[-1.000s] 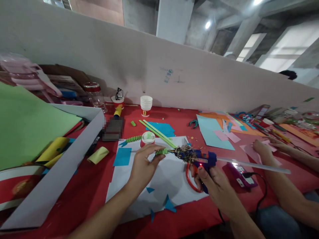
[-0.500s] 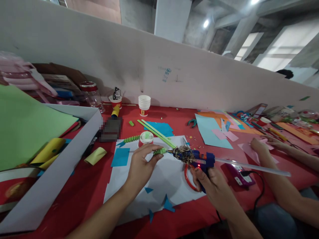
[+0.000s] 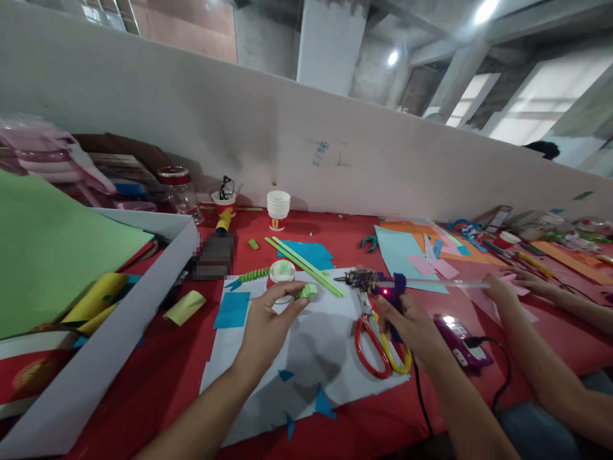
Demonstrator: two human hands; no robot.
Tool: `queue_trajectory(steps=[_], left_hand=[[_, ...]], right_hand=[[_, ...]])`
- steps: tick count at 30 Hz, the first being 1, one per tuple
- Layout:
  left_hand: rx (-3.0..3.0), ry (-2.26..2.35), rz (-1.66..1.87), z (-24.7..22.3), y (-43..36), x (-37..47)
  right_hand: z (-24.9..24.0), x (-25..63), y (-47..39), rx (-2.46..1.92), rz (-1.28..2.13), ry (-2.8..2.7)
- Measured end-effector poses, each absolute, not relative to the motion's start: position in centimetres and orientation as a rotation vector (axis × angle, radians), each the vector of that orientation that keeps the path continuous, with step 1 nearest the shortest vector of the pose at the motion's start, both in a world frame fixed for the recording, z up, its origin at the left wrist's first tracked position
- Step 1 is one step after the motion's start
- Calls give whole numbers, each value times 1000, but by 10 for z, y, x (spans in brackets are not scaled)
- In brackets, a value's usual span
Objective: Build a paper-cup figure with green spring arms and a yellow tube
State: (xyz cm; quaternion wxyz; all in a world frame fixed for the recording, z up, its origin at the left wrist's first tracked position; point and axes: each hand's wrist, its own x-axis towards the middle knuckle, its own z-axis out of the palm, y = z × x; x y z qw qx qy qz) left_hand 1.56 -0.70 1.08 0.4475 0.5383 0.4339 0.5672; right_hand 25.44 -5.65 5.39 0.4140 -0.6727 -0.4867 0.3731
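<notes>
Between the thumb and fingers of my left hand (image 3: 268, 326) is a short green folded paper spring (image 3: 306, 291). My right hand (image 3: 412, 326) grips a blue hot glue gun (image 3: 395, 291), its lit red light showing and a clear glue stick (image 3: 445, 283) jutting from the back. Dried, dirty strands cling around the gun's front, and its nozzle points left, apart from the paper spring. Below the gun lie scissors (image 3: 373, 348) with red and yellow handles on a white sheet (image 3: 316, 370). A paper cup (image 3: 282, 271) with a longer green paper spring (image 3: 254, 275) beside it stands behind my left hand.
Green paper strips (image 3: 306, 265) and blue paper (image 3: 306, 252) lie beyond the sheet. A purple power strip (image 3: 462, 345) with a plugged cord sits at right, near another person's hands (image 3: 500, 294). A white-walled box (image 3: 119, 332) stands at left; stacked cups (image 3: 278, 209) stand behind.
The glue gun has drawn away to the right from the paper spring, which its nozzle was touching or nearly touching. More of the scissors shows now. My left hand stays nearly in place.
</notes>
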Motion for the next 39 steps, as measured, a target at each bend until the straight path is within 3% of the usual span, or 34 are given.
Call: queue_trajectory(steps=[8, 13, 16, 20, 30, 34, 39], left_hand=[[1214, 1079, 1375, 9, -6, 18], [1097, 1001, 1350, 15, -10, 21], [969, 948, 1325, 20, -11, 22], [833, 904, 1350, 23, -8, 22], [796, 849, 1351, 22, -8, 24], [1016, 961, 1403, 24, -7, 18], [1809, 1592, 1506, 24, 15, -13]], right_hand=[[25, 303, 12, -2084, 813, -1192], [33, 296, 4, -2248, 440, -1277], [42, 261, -10, -2109, 320, -1374], [43, 194, -19, -1444, 900, -1434], [31, 149, -13, -1171, 1053, -1302], [37, 155, 0, -1151, 1006, -1262], [46, 179, 33, -1385, 671, -1582]])
